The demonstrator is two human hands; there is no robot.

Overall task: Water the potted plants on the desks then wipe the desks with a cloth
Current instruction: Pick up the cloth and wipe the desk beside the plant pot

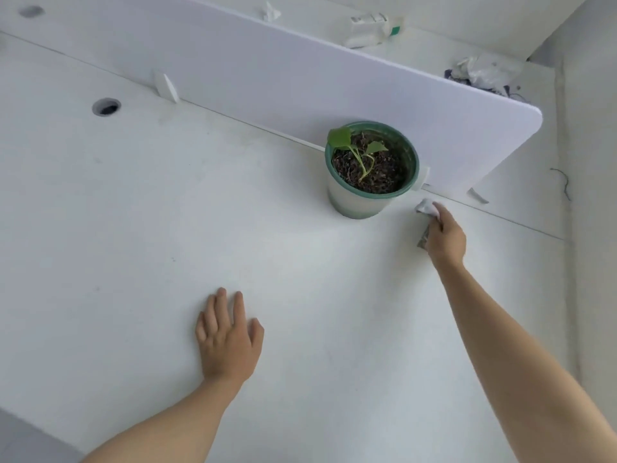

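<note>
Wiping stage, likely underway. Right hand (445, 237) grips cloth (427, 210) on worktop (133, 212), centre-right of frame, beside potted plant (370, 168). Left hand (227, 339) flat, empty. Watering unverifiable.

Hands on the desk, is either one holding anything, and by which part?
The right hand holds a crumpled cloth, bunched in its fingers, beside the plant pot. The left hand lies flat on the desk, holding nothing.
</note>
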